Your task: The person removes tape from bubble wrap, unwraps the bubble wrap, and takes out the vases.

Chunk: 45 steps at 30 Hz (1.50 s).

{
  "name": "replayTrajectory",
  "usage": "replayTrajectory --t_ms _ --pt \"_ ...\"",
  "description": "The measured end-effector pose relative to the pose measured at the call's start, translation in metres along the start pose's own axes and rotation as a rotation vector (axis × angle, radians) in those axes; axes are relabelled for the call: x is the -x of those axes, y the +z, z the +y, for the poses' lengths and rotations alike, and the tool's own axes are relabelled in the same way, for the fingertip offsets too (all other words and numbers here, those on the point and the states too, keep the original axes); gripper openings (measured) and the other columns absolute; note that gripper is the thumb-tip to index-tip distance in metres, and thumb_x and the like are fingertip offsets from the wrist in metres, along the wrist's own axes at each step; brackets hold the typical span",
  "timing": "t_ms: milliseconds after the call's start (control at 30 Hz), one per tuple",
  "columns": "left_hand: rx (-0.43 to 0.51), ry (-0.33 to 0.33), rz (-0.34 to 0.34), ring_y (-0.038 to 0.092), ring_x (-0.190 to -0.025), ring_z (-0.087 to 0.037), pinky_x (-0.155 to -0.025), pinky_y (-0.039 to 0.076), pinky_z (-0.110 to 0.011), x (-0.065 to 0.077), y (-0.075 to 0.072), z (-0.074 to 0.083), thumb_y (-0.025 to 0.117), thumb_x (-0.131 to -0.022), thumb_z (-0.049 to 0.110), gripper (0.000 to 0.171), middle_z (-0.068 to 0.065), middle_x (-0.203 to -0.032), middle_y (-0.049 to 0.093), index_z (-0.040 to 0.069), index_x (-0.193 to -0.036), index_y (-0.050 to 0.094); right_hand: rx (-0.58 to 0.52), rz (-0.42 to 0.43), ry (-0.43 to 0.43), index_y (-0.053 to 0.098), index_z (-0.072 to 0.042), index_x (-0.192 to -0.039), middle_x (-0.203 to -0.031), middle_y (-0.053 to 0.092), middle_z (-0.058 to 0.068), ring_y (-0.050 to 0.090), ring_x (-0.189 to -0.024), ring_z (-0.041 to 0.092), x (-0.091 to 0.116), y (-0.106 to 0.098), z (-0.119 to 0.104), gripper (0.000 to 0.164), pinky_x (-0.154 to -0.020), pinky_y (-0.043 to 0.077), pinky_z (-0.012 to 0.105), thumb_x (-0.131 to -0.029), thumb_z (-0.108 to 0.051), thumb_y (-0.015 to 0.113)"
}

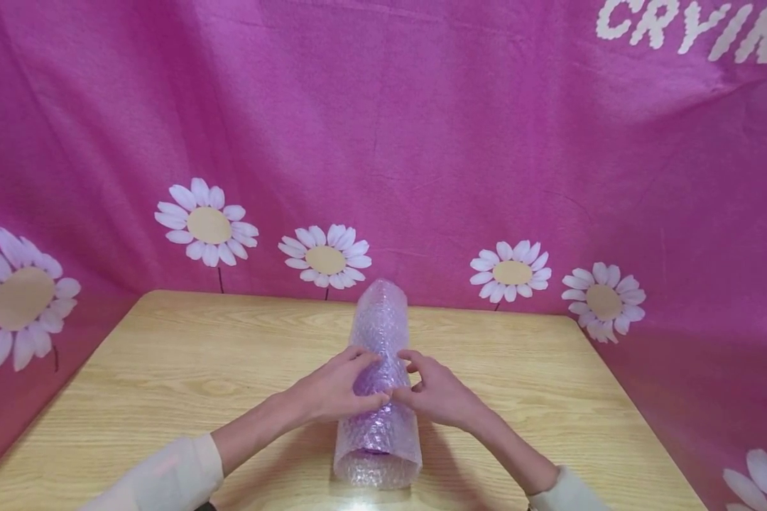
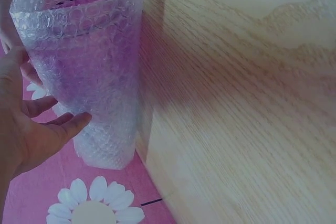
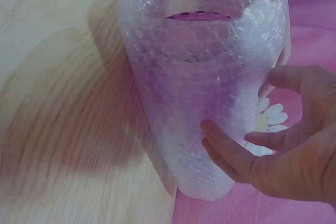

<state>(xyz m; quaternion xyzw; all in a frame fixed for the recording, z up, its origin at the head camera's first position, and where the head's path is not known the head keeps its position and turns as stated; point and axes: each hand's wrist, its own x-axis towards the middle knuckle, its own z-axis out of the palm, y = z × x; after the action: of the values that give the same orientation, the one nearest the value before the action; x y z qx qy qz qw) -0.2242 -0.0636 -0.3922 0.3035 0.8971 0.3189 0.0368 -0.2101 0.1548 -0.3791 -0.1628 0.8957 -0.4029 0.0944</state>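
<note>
A long bubble wrap roll point(image 1: 378, 426) lies on the table, its near end open. Through the clear layers shows a purple object point(image 2: 86, 59) with a round, dark-edged end; I cannot tell its kind. My left hand point(image 1: 341, 389) rests on the roll's upper left side, fingers spread and loosely bent. On the other side my right hand point(image 1: 439, 392) touches the wrap with relaxed fingers. Both thumbs come close together over the middle of the roll. In the right wrist view, the right fingertips point(image 3: 210, 129) lie against the bubbled surface.
The light wooden table point(image 1: 230, 348) extends on both sides of the roll. A pink cloth point(image 1: 422, 142) with white daisies and lettering hangs behind and along the sides of the table. The roll's far end reaches the table's back edge.
</note>
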Motion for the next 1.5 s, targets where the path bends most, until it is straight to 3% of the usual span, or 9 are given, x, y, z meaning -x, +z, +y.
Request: replayTrajectory --t_ms 233,500,633,733,867,1000,1267,1500 --pt "0.005 0.023 -0.009 0.051 -0.126 -0.031 -0.100 0.047 -0.047 -0.001 0.001 -0.001 0.070 -0.089 0.046 0.068 -0.014 -0.139 0.049 0.007 -0.142 0.052 -0.001 -0.103 -0.006 0.039 0.000 -0.149 -0.135 0.052 0.027 0.064 -0.106 0.033 0.000 -0.007 -0.001 0.075 -0.076 0.057 0.038 -0.084 -0.018 0.073" --pt "0.010 0.022 -0.010 0.051 -0.125 -0.029 -0.100 0.048 -0.046 -0.002 0.001 -0.001 0.070 -0.090 0.044 0.066 -0.013 -0.138 0.049 0.006 -0.141 0.053 0.092 -0.039 -0.061 0.052 0.000 -0.140 -0.120 0.064 0.024 0.069 -0.094 0.027 -0.003 -0.005 -0.003 0.066 -0.069 0.058 0.033 -0.079 -0.015 0.072" --pt "0.011 0.022 -0.013 0.051 -0.126 -0.030 -0.101 0.046 -0.046 -0.003 0.001 -0.001 0.071 -0.089 0.044 0.066 -0.013 -0.138 0.050 0.005 -0.141 0.054 0.215 0.015 -0.115 0.058 0.002 -0.134 -0.110 0.070 0.018 0.069 -0.092 0.028 -0.003 -0.002 -0.006 0.061 -0.068 0.058 0.034 -0.077 -0.014 0.074" --pt "0.005 0.018 -0.018 0.050 -0.127 -0.031 -0.102 0.046 -0.047 -0.003 0.001 0.000 0.070 -0.089 0.044 0.067 -0.014 -0.139 0.049 0.006 -0.141 0.053 0.353 0.070 -0.209 0.065 0.003 -0.123 -0.105 0.071 0.015 0.067 -0.089 0.025 -0.002 -0.002 -0.009 0.050 -0.071 0.058 0.036 -0.077 -0.014 0.075" --pt "0.002 0.019 -0.021 0.051 -0.127 -0.031 -0.103 0.045 -0.046 -0.003 0.001 0.000 0.071 -0.089 0.043 0.066 -0.015 -0.139 0.050 0.006 -0.141 0.053 0.531 0.116 -0.409 0.069 -0.005 -0.088 -0.080 0.066 0.002 0.059 -0.071 0.014 -0.001 -0.002 -0.014 0.014 -0.064 0.054 0.030 -0.076 -0.007 0.075" --pt "0.005 0.019 -0.023 0.050 -0.127 -0.031 -0.103 0.045 -0.046 -0.003 0.001 0.000 0.072 -0.089 0.041 0.066 -0.016 -0.139 0.050 0.005 -0.141 0.053 0.646 0.145 -0.541 0.062 -0.012 -0.071 -0.065 0.055 -0.005 0.050 -0.059 0.008 0.000 0.001 -0.016 0.017 -0.054 0.048 0.021 -0.075 -0.002 0.075" --pt "0.004 0.013 -0.019 0.050 -0.128 -0.031 -0.104 0.044 -0.046 -0.003 0.001 -0.001 0.071 -0.089 0.040 0.065 -0.015 -0.139 0.050 0.005 -0.141 0.054 0.737 0.211 -0.567 0.058 -0.015 -0.065 -0.058 0.049 -0.008 0.041 -0.051 0.005 0.000 0.008 -0.016 0.025 -0.046 0.041 0.019 -0.076 -0.004 0.078" --pt "0.002 0.017 -0.021 0.050 -0.128 -0.032 -0.104 0.044 -0.047 -0.004 0.001 0.000 0.071 -0.089 0.040 0.066 -0.016 -0.140 0.049 0.004 -0.141 0.053 0.844 0.224 -0.607 0.067 -0.011 -0.072 -0.062 0.057 -0.003 0.054 -0.051 0.010 0.000 0.008 -0.016 0.016 -0.048 0.050 0.025 -0.079 -0.010 0.081"
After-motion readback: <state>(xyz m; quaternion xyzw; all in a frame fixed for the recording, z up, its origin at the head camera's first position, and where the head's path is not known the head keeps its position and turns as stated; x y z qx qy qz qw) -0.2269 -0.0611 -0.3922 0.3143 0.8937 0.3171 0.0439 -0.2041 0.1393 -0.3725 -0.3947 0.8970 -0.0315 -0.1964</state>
